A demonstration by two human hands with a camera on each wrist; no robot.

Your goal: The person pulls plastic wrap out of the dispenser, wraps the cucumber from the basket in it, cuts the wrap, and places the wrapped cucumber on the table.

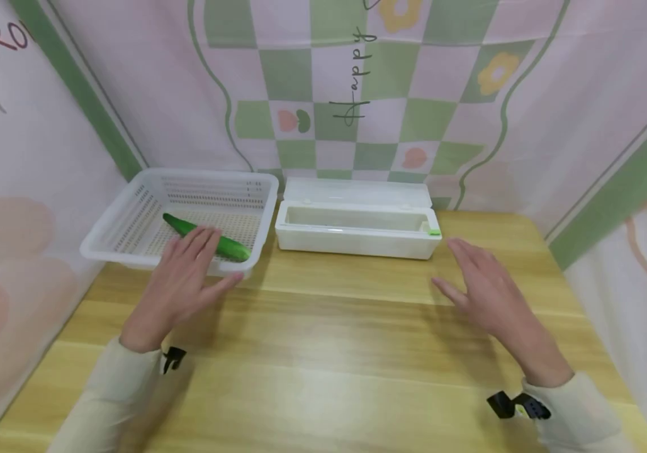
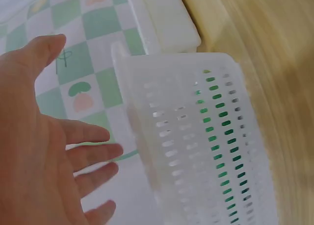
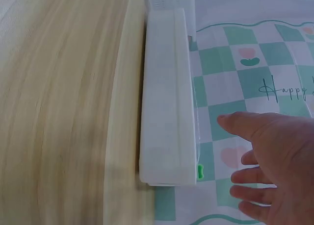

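Observation:
A green cucumber (image 1: 233,249) lies slantwise in a white perforated basket (image 1: 97,245) at the left of the table. My left hand (image 1: 179,283) hovers over the basket's near rim with fingers extended and holds nothing; it hides part of the cucumber. Through the basket's slots the cucumber (image 2: 223,137) shows green in the left wrist view. A long white box (image 1: 352,244) stands to the right of the basket, its lid (image 1: 357,192) raised at the back and a small green piece (image 1: 433,232) at its right end. Off the box's right end, my right hand (image 1: 488,289) is held with fingers extended, holding nothing.
The wooden table (image 1: 323,352) extends in front of the basket and box. Behind them hangs a checkered cloth (image 1: 380,119), and more printed cloth encloses the left and right sides. The basket and box stand close together near the back edge.

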